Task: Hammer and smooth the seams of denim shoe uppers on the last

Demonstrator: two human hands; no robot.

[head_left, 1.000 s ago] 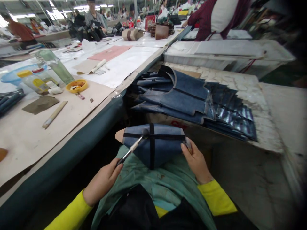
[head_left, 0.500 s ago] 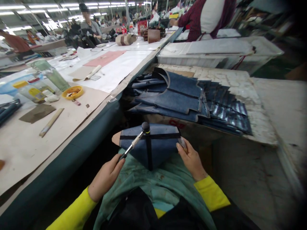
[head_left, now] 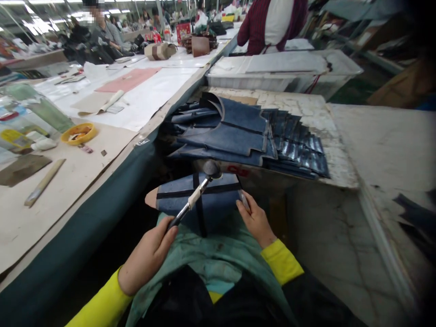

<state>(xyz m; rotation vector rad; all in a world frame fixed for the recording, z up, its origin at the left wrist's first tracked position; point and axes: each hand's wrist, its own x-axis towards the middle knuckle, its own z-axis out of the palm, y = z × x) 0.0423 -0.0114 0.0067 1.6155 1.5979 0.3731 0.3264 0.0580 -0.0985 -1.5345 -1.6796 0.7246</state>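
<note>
My left hand (head_left: pixel 148 256) is closed around the dark handle of a hammer (head_left: pixel 195 198). The round dark head of the hammer is over the far edge of a blue leather piece (head_left: pixel 220 200) crossed by black strips. This piece lies on the green apron (head_left: pixel 190 254) over my lap, its tan tip pointing left. At its right end, my right hand (head_left: pixel 255 220) pinches a small greyish tool or strip, too small to make out, against the leather's edge.
Stacked blue leather pieces (head_left: pixel 238 131) lie on a worn board (head_left: pixel 335 159) ahead. On the left table (head_left: pixel 112 141) are a yellow dish (head_left: pixel 79 134), a flat stick (head_left: pixel 44 182) and bottles. A white bin (head_left: pixel 248 81) and a person in dark red (head_left: pixel 254 32) are beyond.
The view has turned right, so the surroundings sit further left. The hammer head has moved up from the black strip to over the far edge of the leather. Both hands keep their hold.
</note>
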